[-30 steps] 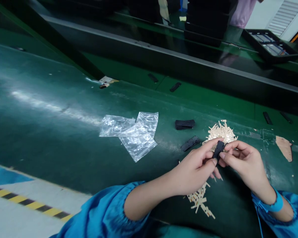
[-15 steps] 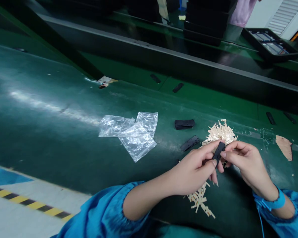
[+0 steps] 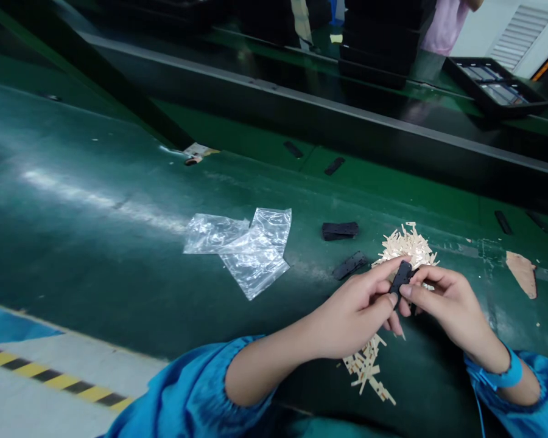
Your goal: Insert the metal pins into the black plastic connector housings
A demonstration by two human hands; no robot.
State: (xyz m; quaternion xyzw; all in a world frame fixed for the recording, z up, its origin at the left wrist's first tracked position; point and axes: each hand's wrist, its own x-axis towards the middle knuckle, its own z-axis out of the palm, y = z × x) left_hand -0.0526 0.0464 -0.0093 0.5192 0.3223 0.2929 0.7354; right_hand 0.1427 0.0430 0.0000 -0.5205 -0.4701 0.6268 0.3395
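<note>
My left hand [image 3: 351, 310] is closed on a small black plastic strip [image 3: 400, 277], gripping its near end between thumb and fingers. From the right side, my right hand [image 3: 452, 304] is pinched with its thumb on the same strip; its fingertips are partly hidden behind. Just beyond my hands lies a pile of small cream-coloured slips [image 3: 406, 243]. More cream slips [image 3: 368, 368] lie scattered below my left hand. To the left of the pile are a loose black strip [image 3: 349, 265] and a stack of black strips [image 3: 340, 230].
Clear plastic bags [image 3: 256, 249] lie left on the green table [image 3: 119, 261]. Several black strips [image 3: 334, 166] lie along the back. A brown scrap [image 3: 521, 274] is at the right. Beyond a raised rail [image 3: 274, 88] stand black trays [image 3: 497, 85] and a person in pink [image 3: 444, 27].
My right thumb has slid slightly left and down along the strip, and the strip has tilted a little. The view has shifted slightly; the things on the table lie as before.
</note>
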